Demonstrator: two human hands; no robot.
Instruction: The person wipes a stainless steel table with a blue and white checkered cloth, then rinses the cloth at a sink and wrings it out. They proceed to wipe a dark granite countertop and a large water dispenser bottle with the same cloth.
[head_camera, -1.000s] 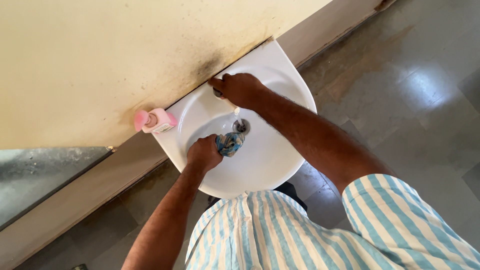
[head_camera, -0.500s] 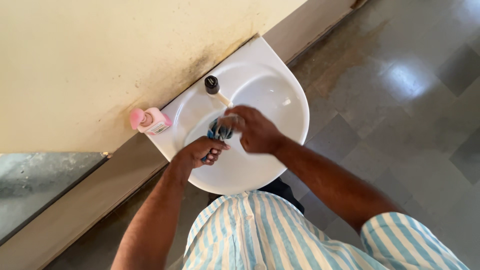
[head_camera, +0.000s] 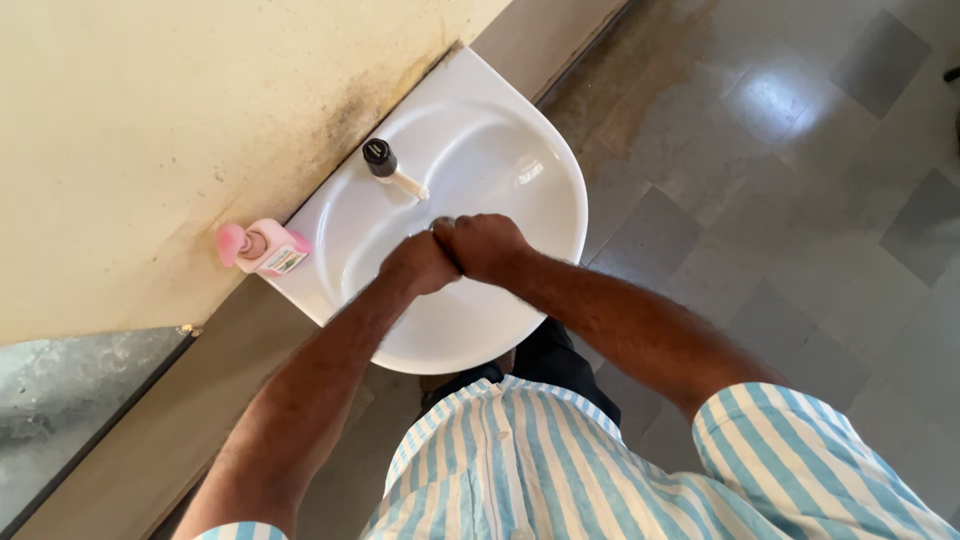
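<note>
The left hand (head_camera: 418, 264) and the right hand (head_camera: 487, 246) are pressing together over the middle of the white sink (head_camera: 545, 200), both curled tight. A small gray bit (head_camera: 441, 222) is peeking out between them, too hidden to name. The tap (head_camera: 381, 159) is sitting behind the hands, and a pink soap bottle (head_camera: 262, 247) is standing at the sink's left corner.
</note>
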